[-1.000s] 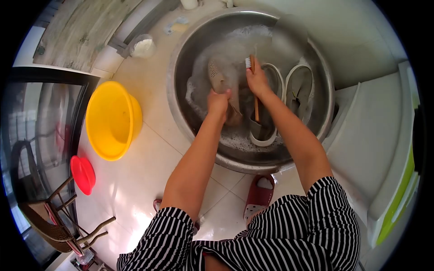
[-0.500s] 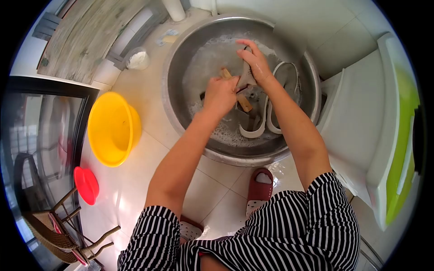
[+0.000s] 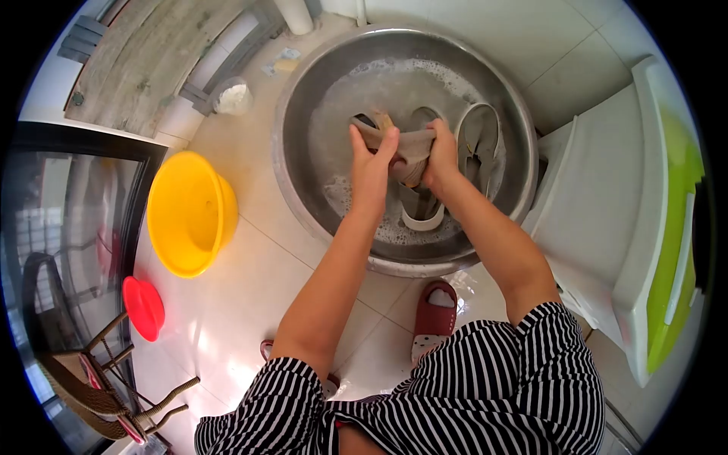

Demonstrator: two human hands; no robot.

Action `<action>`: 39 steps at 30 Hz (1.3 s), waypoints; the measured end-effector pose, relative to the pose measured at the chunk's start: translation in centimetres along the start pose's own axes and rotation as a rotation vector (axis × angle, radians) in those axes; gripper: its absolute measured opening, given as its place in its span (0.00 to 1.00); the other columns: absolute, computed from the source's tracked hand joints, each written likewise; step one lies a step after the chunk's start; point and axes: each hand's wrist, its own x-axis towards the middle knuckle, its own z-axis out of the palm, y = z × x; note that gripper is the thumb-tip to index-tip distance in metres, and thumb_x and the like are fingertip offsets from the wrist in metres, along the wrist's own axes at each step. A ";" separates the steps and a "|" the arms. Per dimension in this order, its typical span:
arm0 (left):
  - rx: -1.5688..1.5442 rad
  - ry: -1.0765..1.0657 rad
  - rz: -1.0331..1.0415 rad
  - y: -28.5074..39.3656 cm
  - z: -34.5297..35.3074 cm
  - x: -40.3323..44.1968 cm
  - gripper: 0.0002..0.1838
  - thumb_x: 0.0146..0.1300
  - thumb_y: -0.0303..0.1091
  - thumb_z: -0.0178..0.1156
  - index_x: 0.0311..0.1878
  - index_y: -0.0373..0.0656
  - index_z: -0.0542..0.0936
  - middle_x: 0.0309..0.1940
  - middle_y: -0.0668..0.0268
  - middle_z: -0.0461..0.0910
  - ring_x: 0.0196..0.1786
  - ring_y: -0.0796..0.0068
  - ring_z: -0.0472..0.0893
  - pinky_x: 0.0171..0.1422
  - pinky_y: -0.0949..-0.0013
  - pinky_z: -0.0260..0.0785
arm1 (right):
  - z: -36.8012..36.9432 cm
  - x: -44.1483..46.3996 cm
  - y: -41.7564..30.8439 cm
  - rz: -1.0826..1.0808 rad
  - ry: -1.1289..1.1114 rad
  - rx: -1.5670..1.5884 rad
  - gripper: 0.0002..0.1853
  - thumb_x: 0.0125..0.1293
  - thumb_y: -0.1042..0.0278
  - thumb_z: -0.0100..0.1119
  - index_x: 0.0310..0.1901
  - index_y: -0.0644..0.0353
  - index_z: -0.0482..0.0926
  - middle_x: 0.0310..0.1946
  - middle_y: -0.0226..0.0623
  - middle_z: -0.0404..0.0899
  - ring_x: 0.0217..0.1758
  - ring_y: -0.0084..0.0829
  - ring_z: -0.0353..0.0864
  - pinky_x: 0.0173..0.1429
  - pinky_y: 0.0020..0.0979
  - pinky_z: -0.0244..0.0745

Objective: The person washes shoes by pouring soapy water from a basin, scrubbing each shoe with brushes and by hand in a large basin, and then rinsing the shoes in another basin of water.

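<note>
Metal basin, fabric between both grips

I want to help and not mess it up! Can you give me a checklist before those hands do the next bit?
1. Grey piece held by both hands: ok. The left hand grips its left side, the right hand its right.
2. A hand free for something else: not ok. Both are busy.
3. Water in the metal tub: ok. It looks cloudy, with suds near the edge.
4. Pale-rimmed shoe inside the tub: ok. It lies to the right of the right hand.
5. What the tan bit near the left hand is: cannot tell. It's mostly hidden.
6. Yellow basin clear of the tub: ok. It's apart, on the floor.
</note>
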 end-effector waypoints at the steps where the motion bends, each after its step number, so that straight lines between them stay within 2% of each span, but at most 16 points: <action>1: -0.005 0.003 0.001 -0.2 0.0 0.2 0.45 0.62 0.44 0.61 0.72 0.32 0.47 0.68 0.52 0.58 0.68 0.62 0.62 0.70 0.66 0.54 | 0.3 -0.8 0.3 0.040 -0.043 -0.045 0.08 0.57 0.63 0.52 0.28 0.58 0.69 0.26 0.31 0.67 0.26 0.28 0.67 0.33 0.33 0.65; 4: -0.057 0.007 -0.061 -0.4 0.2 0.7 0.41 0.61 0.41 0.61 0.71 0.32 0.53 0.63 0.55 0.64 0.62 0.66 0.68 0.65 0.68 0.60 | 0.5 -0.9 0.9 0.099 -0.169 -0.094 0.08 0.57 0.62 0.51 0.28 0.57 0.69 0.26 0.30 0.67 0.27 0.27 0.68 0.32 0.34 0.64; 6: -0.058 -0.068 0.067 -0.5 0.3 0.4 0.32 0.63 0.38 0.57 0.66 0.33 0.62 0.55 0.59 0.71 0.53 0.72 0.72 0.59 0.70 0.64 | 0.3 -0.2 1.1 0.099 -0.154 -0.125 0.08 0.58 0.63 0.50 0.28 0.59 0.69 0.25 0.31 0.67 0.28 0.27 0.68 0.33 0.34 0.64; 7: -0.059 -0.063 0.066 -0.8 0.3 0.5 0.32 0.63 0.38 0.57 0.66 0.33 0.62 0.55 0.59 0.71 0.53 0.72 0.72 0.59 0.70 0.64 | 0.0 0.3 1.2 0.010 -0.226 -0.164 0.10 0.60 0.62 0.49 0.29 0.61 0.69 0.27 0.32 0.68 0.30 0.26 0.69 0.35 0.33 0.64; 9: 0.019 0.026 0.148 -1.0 0.6 1.0 0.23 0.62 0.36 0.54 0.58 0.33 0.71 0.48 0.61 0.75 0.48 0.75 0.74 0.54 0.72 0.66 | 0.4 0.6 1.5 -0.088 -0.303 -0.202 0.12 0.62 0.61 0.49 0.30 0.62 0.69 0.29 0.33 0.69 0.32 0.26 0.69 0.37 0.33 0.65; 11: 0.038 0.086 0.157 -1.0 1.0 1.1 0.19 0.62 0.35 0.52 0.53 0.33 0.75 0.44 0.61 0.77 0.45 0.74 0.75 0.52 0.71 0.67 | 1.2 0.3 2.3 -0.379 -0.035 -0.281 0.17 0.66 0.55 0.49 0.34 0.64 0.71 0.35 0.34 0.70 0.37 0.26 0.69 0.43 0.31 0.66; 12: 0.060 0.146 0.158 -0.8 1.2 1.0 0.16 0.61 0.34 0.51 0.47 0.34 0.79 0.40 0.61 0.79 0.42 0.73 0.76 0.50 0.70 0.67 | 0.9 0.4 2.1 -0.378 -0.035 -0.285 0.17 0.66 0.55 0.49 0.34 0.64 0.71 0.35 0.34 0.70 0.37 0.26 0.69 0.43 0.31 0.66; 14: 0.111 0.183 0.182 -0.5 1.6 0.8 0.15 0.62 0.35 0.51 0.44 0.34 0.80 0.37 0.61 0.80 0.39 0.73 0.76 0.48 0.69 0.68 | 0.2 0.8 1.7 -0.310 -0.220 -0.298 0.19 0.66 0.50 0.51 0.39 0.62 0.73 0.40 0.35 0.70 0.43 0.26 0.70 0.49 0.31 0.66; 18: 0.278 0.195 0.188 0.5 1.6 0.7 0.17 0.64 0.38 0.52 0.41 0.32 0.81 0.33 0.63 0.81 0.36 0.77 0.75 0.45 0.72 0.67 | 0.3 -0.1 1.2 -0.131 -0.277 -0.159 0.16 0.65 0.51 0.52 0.38 0.58 0.73 0.39 0.33 0.71 0.43 0.25 0.71 0.48 0.31 0.67; 22: 0.471 0.207 0.193 1.4 2.1 0.8 0.18 0.65 0.41 0.53 0.39 0.33 0.81 0.28 0.60 0.81 0.33 0.75 0.75 0.42 0.72 0.66 | 0.7 -0.8 0.7 0.023 -0.203 -0.007 0.15 0.63 0.49 0.52 0.34 0.53 0.72 0.32 0.32 0.75 0.34 0.29 0.77 0.37 0.33 0.71; 24: 0.619 0.248 0.420 1.1 2.7 0.3 0.17 0.64 0.40 0.54 0.31 0.34 0.80 0.24 0.55 0.78 0.29 0.66 0.76 0.37 0.66 0.66 | 1.3 -2.2 -0.5 0.091 -0.144 0.009 0.16 0.62 0.46 0.52 0.33 0.51 0.73 0.27 0.31 0.77 0.29 0.30 0.79 0.33 0.33 0.73; 25: 0.621 0.242 0.415 1.1 2.8 0.1 0.17 0.64 0.40 0.54 0.31 0.34 0.80 0.24 0.55 0.78 0.29 0.66 0.76 0.37 0.66 0.66 | 1.3 -2.9 -1.2 0.145 -0.184 0.010 0.16 0.60 0.45 0.53 0.33 0.50 0.74 0.26 0.31 0.77 0.29 0.31 0.78 0.33 0.33 0.73; 27: 0.806 0.270 0.774 1.1 3.0 0.2 0.18 0.63 0.39 0.55 0.23 0.36 0.76 0.20 0.55 0.75 0.24 0.57 0.74 0.30 0.61 0.65 | 0.9 -3.0 -1.5 0.190 -0.222 0.017 0.16 0.59 0.45 0.53 0.32 0.50 0.74 0.25 0.30 0.77 0.28 0.31 0.78 0.33 0.33 0.74; 28: 0.806 0.265 0.774 1.3 3.0 0.3 0.18 0.63 0.39 0.55 0.23 0.36 0.76 0.20 0.55 0.75 0.24 0.57 0.74 0.30 0.61 0.65 | 0.6 -2.9 -1.2 0.236 -0.240 0.046 0.15 0.58 0.46 0.52 0.32 0.49 0.74 0.27 0.31 0.78 0.30 0.32 0.79 0.34 0.35 0.74; 33: 1.027 -0.008 1.008 2.5 3.1 0.4 0.16 0.60 0.37 0.57 0.17 0.43 0.75 0.15 0.62 0.74 0.19 0.58 0.73 0.24 0.60 0.64 | -1.0 -3.0 0.1 0.403 -0.397 0.118 0.15 0.59 0.46 0.51 0.35 0.49 0.76 0.34 0.31 0.79 0.34 0.32 0.80 0.38 0.37 0.76; 39: 1.119 -0.229 1.091 3.9 3.3 0.3 0.15 0.55 0.37 0.60 0.15 0.45 0.74 0.15 0.64 0.75 0.19 0.59 0.75 0.23 0.60 0.66 | -0.3 -4.0 0.4 0.498 -0.633 0.252 0.18 0.62 0.44 0.49 0.38 0.50 0.75 0.37 0.31 0.79 0.39 0.32 0.81 0.43 0.39 0.78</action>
